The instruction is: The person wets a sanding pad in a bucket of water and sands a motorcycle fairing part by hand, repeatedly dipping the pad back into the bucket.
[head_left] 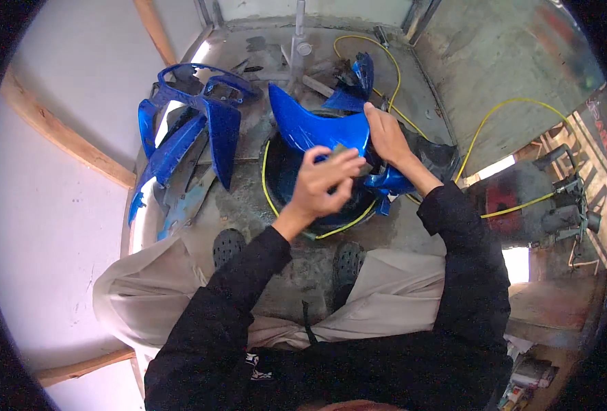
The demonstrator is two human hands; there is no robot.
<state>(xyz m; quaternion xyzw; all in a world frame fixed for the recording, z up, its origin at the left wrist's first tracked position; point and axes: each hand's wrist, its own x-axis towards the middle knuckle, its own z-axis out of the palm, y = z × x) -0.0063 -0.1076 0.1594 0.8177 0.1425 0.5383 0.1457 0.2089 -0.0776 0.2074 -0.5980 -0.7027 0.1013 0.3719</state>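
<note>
A glossy blue, curved motorcycle body panel (310, 127) with pale scratch marks is held tilted over a round black basin (283, 188). My right hand (389, 140) grips the panel at its right edge, thumb side along the rim. Against the panel's lower right part, my left hand (322, 183) is closed on a small greenish-brown piece of sandpaper (339, 149), partly covered by the fingers. The panel's underside is hidden.
To the left lies a larger blue motorcycle fairing (222, 140). Another blue piece (358, 82) sits behind the basin. A yellow hose (515, 103) runs to a dark, reddish tank compressor (515, 198) at right. A grey metal stand (300, 41) rises at the back.
</note>
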